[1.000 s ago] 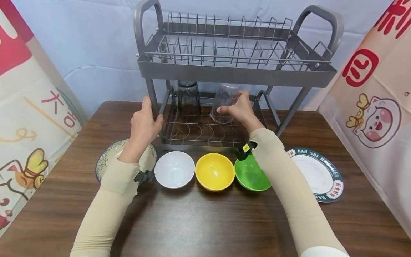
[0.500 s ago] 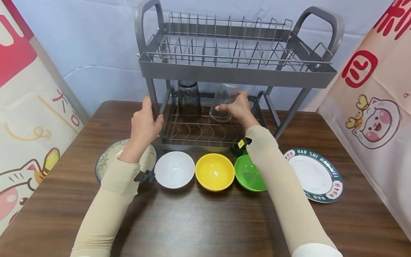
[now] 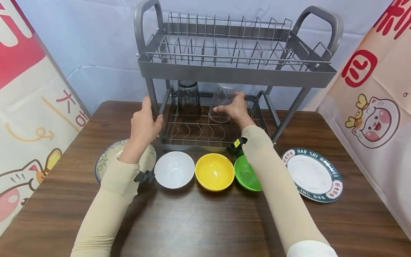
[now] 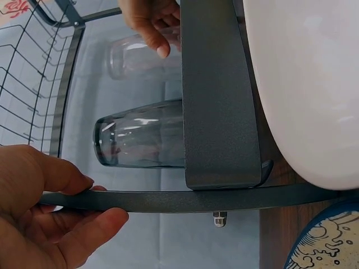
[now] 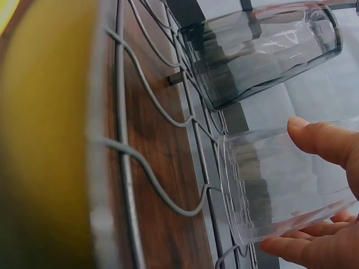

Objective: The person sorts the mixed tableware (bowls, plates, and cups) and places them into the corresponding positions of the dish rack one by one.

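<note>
My left hand (image 3: pixel 143 123) pinches the left front post of a grey two-tier dish rack (image 3: pixel 237 74); in the left wrist view thumb and fingers lie on either side of the post (image 4: pixel 162 201). On the lower tier my right hand (image 3: pixel 236 110) holds a clear glass (image 3: pixel 221 96) that stands upside down. The right wrist view shows the thumb on one side of this glass (image 5: pixel 280 185) and fingers on the other, its rim at the wires. Left of it, apart, a dark tinted glass (image 3: pixel 188 98) stands upside down on the same tier.
In front of the rack sit a white bowl (image 3: pixel 174 169), a yellow bowl (image 3: pixel 214 172) and a green bowl (image 3: pixel 247 175), partly under the right sleeve. A patterned plate (image 3: pixel 107 159) lies behind the left forearm. At right lies a green-rimmed plate (image 3: pixel 311 173).
My right hand and the clear glass have shifted slightly left, and the right forearm has swung left, uncovering more of the green-rimmed plate. The left hand keeps its place on the post.
</note>
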A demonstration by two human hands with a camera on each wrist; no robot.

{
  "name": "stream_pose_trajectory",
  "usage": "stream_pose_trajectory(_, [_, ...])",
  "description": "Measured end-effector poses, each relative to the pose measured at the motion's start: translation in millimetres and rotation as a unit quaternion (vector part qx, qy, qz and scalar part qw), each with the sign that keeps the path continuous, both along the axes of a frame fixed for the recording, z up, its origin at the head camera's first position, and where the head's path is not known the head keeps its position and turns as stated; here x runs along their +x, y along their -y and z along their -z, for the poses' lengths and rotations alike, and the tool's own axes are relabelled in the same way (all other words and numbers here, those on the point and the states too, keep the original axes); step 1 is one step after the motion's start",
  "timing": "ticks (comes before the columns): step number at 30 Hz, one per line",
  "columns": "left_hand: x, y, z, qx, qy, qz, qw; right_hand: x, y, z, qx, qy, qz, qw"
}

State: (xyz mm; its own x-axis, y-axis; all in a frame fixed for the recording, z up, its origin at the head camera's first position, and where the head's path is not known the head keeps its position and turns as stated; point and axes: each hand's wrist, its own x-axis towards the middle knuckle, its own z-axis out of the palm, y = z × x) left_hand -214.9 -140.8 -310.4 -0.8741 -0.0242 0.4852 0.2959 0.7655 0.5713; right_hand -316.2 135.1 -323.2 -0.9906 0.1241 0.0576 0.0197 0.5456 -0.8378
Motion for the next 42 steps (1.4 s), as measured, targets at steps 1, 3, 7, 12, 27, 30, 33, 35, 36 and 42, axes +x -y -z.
stream_pose_trajectory(1, [-0.2,-0.2,0.1,0.000,0.000,0.000,1.0000,0.0,0.0,0.0,-0.001,-0.001,0.000,1.0000])
stream_pose_trajectory(3, [-0.2,-0.3,0.0,0.001,0.000,0.001,1.0000,0.0,0.3,0.0,-0.002,-0.002,-0.002,1.0000])
stream_pose_trajectory(7, [0.1,-0.2,-0.7,0.002,-0.006,0.002,1.0000,-0.3,2.2,0.8,-0.005,-0.007,-0.015,0.9999])
stream_pose_trajectory(12, [0.5,0.5,-1.0,0.004,-0.004,-0.001,1.0000,-1.7,4.4,1.5,0.003,-0.007,-0.028,0.9996])
stream_pose_trajectory(27, [-1.5,-0.1,0.4,0.001,0.004,-0.004,1.0000,-0.8,5.6,-0.2,0.015,-0.001,-0.029,0.9994])
stream_pose_trajectory(30, [-1.7,-0.7,0.4,0.002,0.004,-0.003,1.0000,-1.2,5.0,0.0,0.017,-0.002,-0.028,0.9995])
stream_pose_trajectory(33, [-1.6,-1.1,0.0,0.002,0.004,-0.003,1.0000,-1.6,4.6,0.3,0.018,-0.006,-0.027,0.9994])
stream_pose_trajectory(35, [-1.6,-1.4,0.0,0.002,0.005,-0.003,1.0000,-1.7,4.5,0.7,0.018,-0.007,-0.028,0.9994])
stream_pose_trajectory(36, [-1.4,-1.3,-0.1,0.002,0.006,-0.004,1.0000,-1.6,4.7,1.0,0.017,-0.009,-0.028,0.9994])
stream_pose_trajectory(42, [-0.9,-1.2,1.0,-0.007,0.003,-0.006,1.0000,0.4,5.2,3.0,0.015,-0.009,-0.033,0.9993])
